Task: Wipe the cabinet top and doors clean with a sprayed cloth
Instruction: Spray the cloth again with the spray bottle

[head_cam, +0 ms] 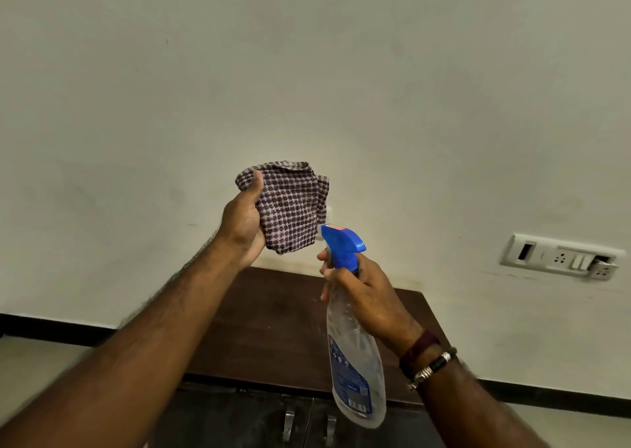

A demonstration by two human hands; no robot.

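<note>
My left hand point(244, 225) holds up a folded checked cloth point(290, 205), purple and white, in front of the wall. My right hand point(365, 294) grips the neck of a clear spray bottle point(356, 362) with a blue trigger head point(341, 246); the nozzle points up toward the cloth, just below its lower right corner. Below both hands stands a dark brown wooden cabinet; its top point(273, 328) is in view, and its two doors point(239, 420) with metal handles point(288, 423) show at the bottom edge.
A cream wall fills most of the view. A white switch and socket panel point(560, 256) sits on the wall at right. A dark skirting strip point(51, 328) runs along the floor on both sides of the cabinet. Bracelets circle my right wrist.
</note>
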